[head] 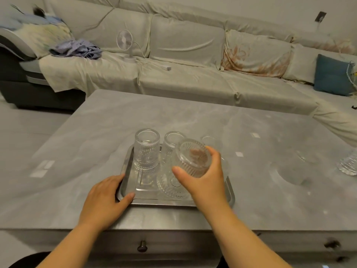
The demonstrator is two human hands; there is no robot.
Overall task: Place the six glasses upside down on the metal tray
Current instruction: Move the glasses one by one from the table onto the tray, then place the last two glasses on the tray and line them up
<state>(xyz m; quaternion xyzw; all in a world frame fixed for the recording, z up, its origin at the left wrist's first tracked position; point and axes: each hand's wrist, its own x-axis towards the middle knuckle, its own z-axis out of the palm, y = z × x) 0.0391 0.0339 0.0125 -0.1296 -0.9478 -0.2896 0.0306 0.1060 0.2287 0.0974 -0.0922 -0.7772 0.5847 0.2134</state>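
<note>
A metal tray [164,201] lies near the front of the grey table. Two ribbed glasses stand on its far side: one at the back left [146,149], another [171,145] to its right. A third glass [208,139] shows faintly behind my right hand. My right hand [204,180] is shut on a ribbed glass [193,158], tilted with its base toward me, above the tray. Below it a glass [172,185] sits low on the tray. My left hand [108,198] grips the tray's front left corner. One more glass [348,164] stands at the table's right edge.
The grey marble-look table [96,132] has drawers with dark knobs [142,246] along its front. A covered sofa [193,78] runs behind it, holding a small white fan [125,43], crumpled clothes and a blue cushion [332,76].
</note>
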